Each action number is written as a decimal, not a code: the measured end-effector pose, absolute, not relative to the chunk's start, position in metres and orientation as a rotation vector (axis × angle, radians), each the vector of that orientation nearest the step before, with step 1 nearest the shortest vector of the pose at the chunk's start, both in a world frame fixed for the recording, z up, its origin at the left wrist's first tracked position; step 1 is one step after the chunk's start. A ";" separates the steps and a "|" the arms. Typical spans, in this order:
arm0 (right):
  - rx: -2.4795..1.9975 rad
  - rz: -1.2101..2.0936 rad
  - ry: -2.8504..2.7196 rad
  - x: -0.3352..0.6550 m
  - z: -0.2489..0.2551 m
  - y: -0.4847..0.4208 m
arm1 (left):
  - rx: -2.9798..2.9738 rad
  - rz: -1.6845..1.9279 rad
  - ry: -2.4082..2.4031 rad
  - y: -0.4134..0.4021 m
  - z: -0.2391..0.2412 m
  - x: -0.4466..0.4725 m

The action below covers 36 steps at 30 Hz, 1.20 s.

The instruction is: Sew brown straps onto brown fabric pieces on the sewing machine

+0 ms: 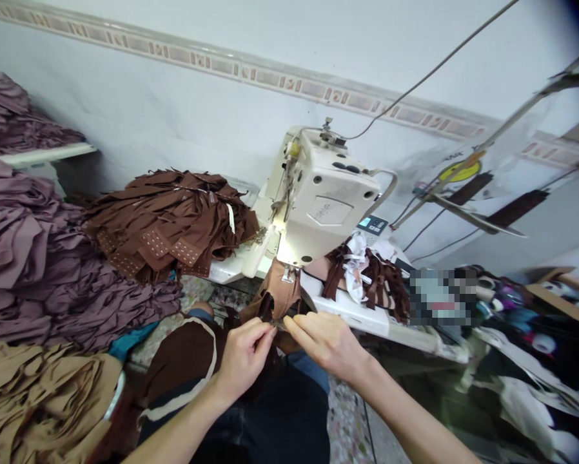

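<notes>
A brown fabric garment (282, 289) hangs at the front of the sewing machine (335, 200), its upper part under the presser foot (288, 275). Below the foot, my left hand (247, 353) is closed, thumb and fingers pinching the garment's lower edge. Close beside it, my right hand (321, 340) pinches the same edge, fingers pressed together. The fingertips of both hands almost meet, and the bit of cloth between them is partly hidden. A lamp on the machine lights the needle area.
Brown fabric pieces with hook-and-eye rows (173, 222) are heaped left of the machine. Mauve cloth (38, 258) and tan cloth (42, 393) lie in piles further left. White and brown strips (367, 274) rest on the machine table (396, 332). Thread cones (505, 299) stand at right.
</notes>
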State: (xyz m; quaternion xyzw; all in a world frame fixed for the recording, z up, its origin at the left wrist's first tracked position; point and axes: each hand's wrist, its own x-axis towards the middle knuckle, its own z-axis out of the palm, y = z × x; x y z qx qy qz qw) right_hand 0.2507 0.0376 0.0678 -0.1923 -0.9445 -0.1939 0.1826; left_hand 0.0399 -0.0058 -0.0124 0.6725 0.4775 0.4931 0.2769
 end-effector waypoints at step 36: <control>-0.413 -0.468 -2.754 0.254 0.081 0.038 | 2.232 1.472 1.366 -0.012 -0.019 0.037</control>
